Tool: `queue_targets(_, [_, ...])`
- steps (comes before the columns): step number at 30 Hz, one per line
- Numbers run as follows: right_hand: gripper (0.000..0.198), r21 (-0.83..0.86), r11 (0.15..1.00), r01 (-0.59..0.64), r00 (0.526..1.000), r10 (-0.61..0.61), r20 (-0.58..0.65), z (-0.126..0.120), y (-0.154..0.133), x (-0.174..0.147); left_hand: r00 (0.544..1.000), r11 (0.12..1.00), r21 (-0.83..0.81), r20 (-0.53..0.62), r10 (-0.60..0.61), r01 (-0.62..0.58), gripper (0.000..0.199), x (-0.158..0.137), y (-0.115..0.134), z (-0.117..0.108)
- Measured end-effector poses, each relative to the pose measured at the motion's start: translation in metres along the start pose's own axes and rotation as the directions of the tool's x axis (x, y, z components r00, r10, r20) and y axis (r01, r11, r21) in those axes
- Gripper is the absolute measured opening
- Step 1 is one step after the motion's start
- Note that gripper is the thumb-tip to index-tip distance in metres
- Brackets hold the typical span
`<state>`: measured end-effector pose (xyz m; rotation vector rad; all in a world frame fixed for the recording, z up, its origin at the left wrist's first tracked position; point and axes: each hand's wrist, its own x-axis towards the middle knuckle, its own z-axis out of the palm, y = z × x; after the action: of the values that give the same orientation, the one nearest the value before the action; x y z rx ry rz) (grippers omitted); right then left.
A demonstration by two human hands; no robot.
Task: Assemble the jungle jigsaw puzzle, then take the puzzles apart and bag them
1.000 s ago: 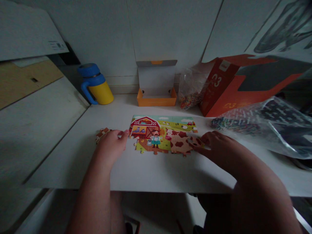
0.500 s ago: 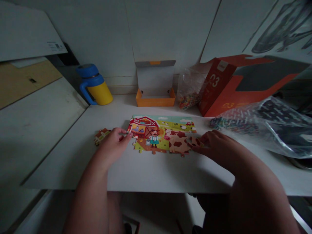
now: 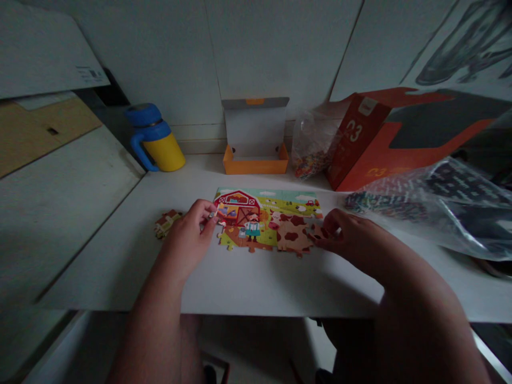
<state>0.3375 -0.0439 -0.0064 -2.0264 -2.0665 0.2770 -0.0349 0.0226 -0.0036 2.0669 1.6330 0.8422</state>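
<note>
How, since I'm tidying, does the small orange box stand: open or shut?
Open: the small orange box has its lid raised at the back, pale inside showing.

Blue-lidded yellow jug (image 3: 166, 152) near pale wall (image 3: 184, 80)

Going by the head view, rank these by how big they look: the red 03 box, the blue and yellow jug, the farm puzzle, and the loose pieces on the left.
Largest to smallest:
1. Red 03 box
2. Farm puzzle
3. Blue and yellow jug
4. Loose pieces
</note>
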Motion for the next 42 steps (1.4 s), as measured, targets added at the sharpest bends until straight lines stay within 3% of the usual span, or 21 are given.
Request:
queue_targets(3, [0.022, 0.021, 1.0, -0.003, 1.0, 0.003, 0.004, 0.0, 0.002, -0.001, 0.999, 0.998, -0.037, -0.009, -0.046, 0.045, 0.016, 0.0, 0.005, -0.005])
queue_targets(6, [0.025, 0.058, 0.998, 0.006, 1.0, -0.005, -0.017, 0.001, 0.003, -0.001, 0.993, 0.974, -0.191, 0.022, -0.117, 0.119, 0.026, 0.001, 0.006, -0.009])
queue_targets(10, [0.031, 0.076, 0.997, 0.02, 0.999, -0.017, -0.038, 0.003, 0.004, -0.001, 0.966, 0.928, -0.334, 0.245, -0.083, 0.165, 0.028, -0.003, 0.007, -0.01])
queue_targets(13, [0.029, 0.036, 0.998, 0.054, 0.997, -0.052, -0.062, 0.005, 0.005, -0.001, 0.918, 0.937, -0.324, 0.397, 0.01, 0.13, 0.023, -0.008, 0.007, -0.007])
queue_targets(15, [0.029, 0.011, 0.997, 0.07, 0.994, -0.069, -0.088, 0.006, 0.007, -0.001, 0.897, 0.956, -0.28, 0.44, 0.045, 0.089, 0.021, -0.011, 0.006, -0.005])
queue_targets(22, [0.017, 0.147, 0.986, 0.073, 0.997, -0.067, -0.047, -0.015, -0.007, -0.003, 0.901, 0.999, -0.026, 0.43, 0.052, -0.046, 0.022, -0.009, 0.005, -0.007])
queue_targets(25, [0.018, 0.209, 0.975, 0.068, 0.998, -0.065, -0.022, -0.019, -0.023, -0.004, 0.919, 0.98, -0.024, 0.343, 0.193, -0.197, 0.027, -0.007, 0.006, -0.007])
queue_targets(28, [0.02, 0.198, 0.973, 0.118, 0.992, -0.126, 0.027, -0.011, -0.038, -0.002, 0.9, 0.942, 0.001, 0.297, 0.321, -0.336, 0.04, -0.005, 0.005, -0.005])
queue_targets(35, [0.035, 0.099, 0.96, 0.262, 0.962, -0.251, -0.104, -0.001, -0.044, -0.003, 0.896, 0.932, 0.129, 0.346, 0.277, -0.338, 0.039, -0.008, 0.004, -0.006])
queue_targets(39, [0.055, 0.062, 0.923, 0.379, 0.925, -0.38, 0.0, 0.004, -0.042, -0.011, 0.888, 0.936, 0.127, 0.379, 0.26, -0.328, 0.047, -0.014, 0.002, -0.01])
queue_targets(42, [0.046, 0.021, 0.925, 0.378, 0.923, -0.379, 0.068, 0.008, -0.044, -0.012, 0.893, 0.939, 0.145, 0.383, 0.237, -0.312, 0.049, -0.017, 0.003, -0.01])
